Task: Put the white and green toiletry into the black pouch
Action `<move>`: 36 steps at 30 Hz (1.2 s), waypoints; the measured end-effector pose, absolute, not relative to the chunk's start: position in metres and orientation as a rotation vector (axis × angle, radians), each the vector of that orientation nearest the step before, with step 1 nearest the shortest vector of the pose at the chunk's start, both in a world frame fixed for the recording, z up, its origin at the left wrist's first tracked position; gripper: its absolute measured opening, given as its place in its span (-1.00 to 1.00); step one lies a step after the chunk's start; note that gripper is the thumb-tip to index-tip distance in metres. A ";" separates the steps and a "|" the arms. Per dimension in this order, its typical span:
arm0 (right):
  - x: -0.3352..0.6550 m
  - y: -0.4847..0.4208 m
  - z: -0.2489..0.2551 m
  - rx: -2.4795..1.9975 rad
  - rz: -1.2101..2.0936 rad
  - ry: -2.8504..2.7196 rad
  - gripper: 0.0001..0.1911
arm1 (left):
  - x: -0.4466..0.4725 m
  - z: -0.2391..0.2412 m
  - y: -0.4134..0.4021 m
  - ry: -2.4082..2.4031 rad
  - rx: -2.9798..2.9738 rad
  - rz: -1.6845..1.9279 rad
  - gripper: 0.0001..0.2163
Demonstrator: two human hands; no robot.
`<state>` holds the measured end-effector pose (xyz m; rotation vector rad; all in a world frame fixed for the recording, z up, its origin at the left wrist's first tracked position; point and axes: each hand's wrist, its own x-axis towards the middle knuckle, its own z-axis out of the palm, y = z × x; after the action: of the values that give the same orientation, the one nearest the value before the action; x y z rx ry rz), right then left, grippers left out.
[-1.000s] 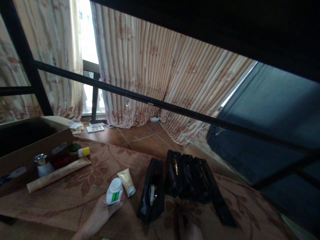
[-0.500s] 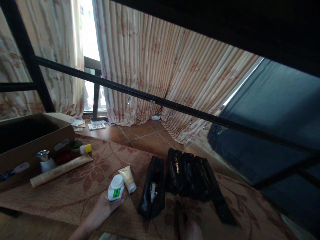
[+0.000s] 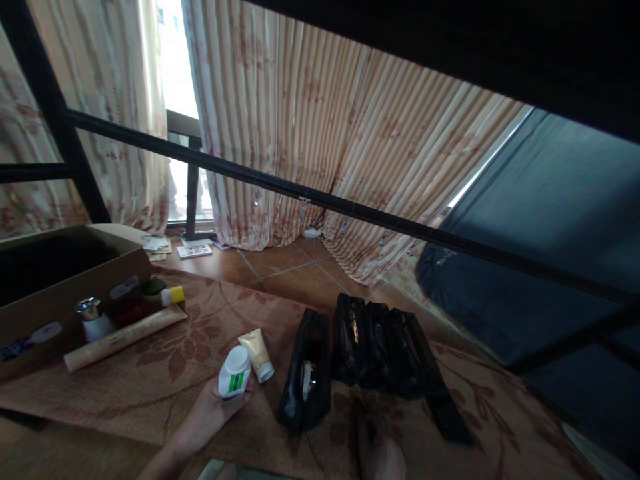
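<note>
My left hand (image 3: 213,410) is closed around a white bottle (image 3: 235,373) with a white cap and a green label. Just beyond the bottle, a beige tube (image 3: 257,353) with a white cap lies on the patterned cloth. To the right, an open black pouch (image 3: 300,393) holds a white-and-shiny item (image 3: 309,380). Beside that pouch stands a row of black pouches (image 3: 380,353), with a dark strap reaching toward me. Low in the view, my right hand (image 3: 385,457) lies in shadow near the pouches; its fingers are too dark to make out.
At left, a cardboard box (image 3: 115,277) stands on the cloth (image 3: 210,313). Before it are a long beige tube (image 3: 127,337), a silver-topped bottle (image 3: 93,320), a green-lidded jar (image 3: 153,288) and a yellow-capped item (image 3: 173,295). A black metal rail (image 3: 250,175) crosses ahead of the curtains.
My left hand and the bottle appear slightly farther right, while the view itself has shifted a little. My left hand still grips the bottle, and the pouches stay in place.
</note>
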<state>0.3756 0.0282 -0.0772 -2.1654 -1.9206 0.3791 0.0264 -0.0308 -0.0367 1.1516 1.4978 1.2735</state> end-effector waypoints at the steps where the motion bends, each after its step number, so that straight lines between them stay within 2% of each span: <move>1: 0.375 0.028 -0.076 -2.171 0.381 -1.915 -0.61 | 0.027 -0.036 -0.031 1.498 1.147 1.271 -0.72; 36: 0.362 0.017 -0.056 -2.102 0.250 -1.901 -0.63 | 0.026 -0.035 -0.031 1.628 1.096 1.233 -0.68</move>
<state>0.3617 0.0167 -0.0561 -2.1023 -1.9014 0.2499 0.0260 -0.0308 -0.0352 1.0964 1.6275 1.2332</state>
